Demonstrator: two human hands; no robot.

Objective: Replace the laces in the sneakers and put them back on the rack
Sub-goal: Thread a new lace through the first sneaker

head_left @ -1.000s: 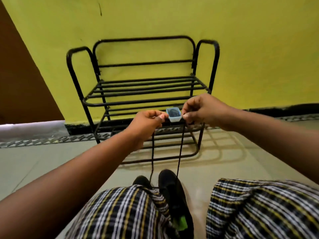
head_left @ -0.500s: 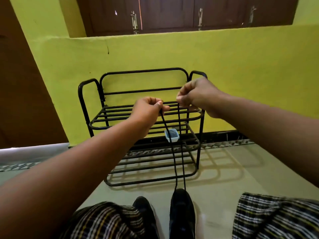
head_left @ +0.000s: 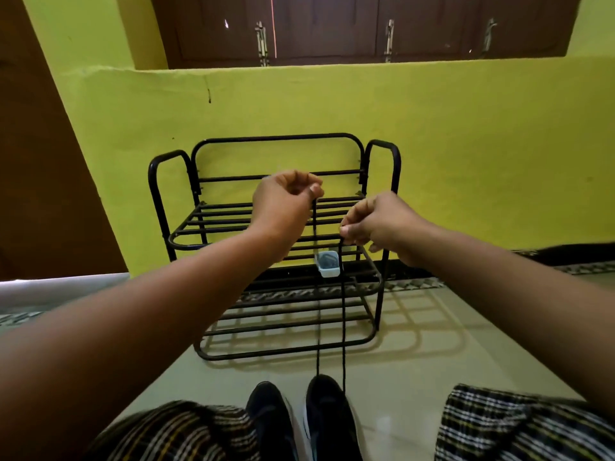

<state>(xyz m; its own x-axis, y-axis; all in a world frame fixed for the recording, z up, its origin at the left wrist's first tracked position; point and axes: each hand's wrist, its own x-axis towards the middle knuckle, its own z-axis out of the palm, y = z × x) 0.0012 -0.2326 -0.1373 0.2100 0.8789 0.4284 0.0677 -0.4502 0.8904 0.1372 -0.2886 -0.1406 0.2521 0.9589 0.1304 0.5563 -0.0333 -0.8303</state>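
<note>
Lacing is under way: left hand (head_left: 283, 207) and right hand (head_left: 369, 224) each pinch one end of the thin black shoelace (head_left: 343, 311), drawn taut up from the right-hand black sneaker (head_left: 327, 414) on the near floor. Next, I judge, evening both ends, then threading the following eyelets. Black metal shoe rack (head_left: 372, 281) waits beyond.

Left hand (head_left: 283, 202) and right hand (head_left: 372, 224) each pinch one end of a black lace (head_left: 343, 327), both strands pulled taut up from the right sneaker (head_left: 327, 417); left sneaker (head_left: 268, 420) just beside it on the floor; black rack (head_left: 379, 281) behind, small white container (head_left: 327, 263) on its middle shelf; checked fabric over both knees.
</note>
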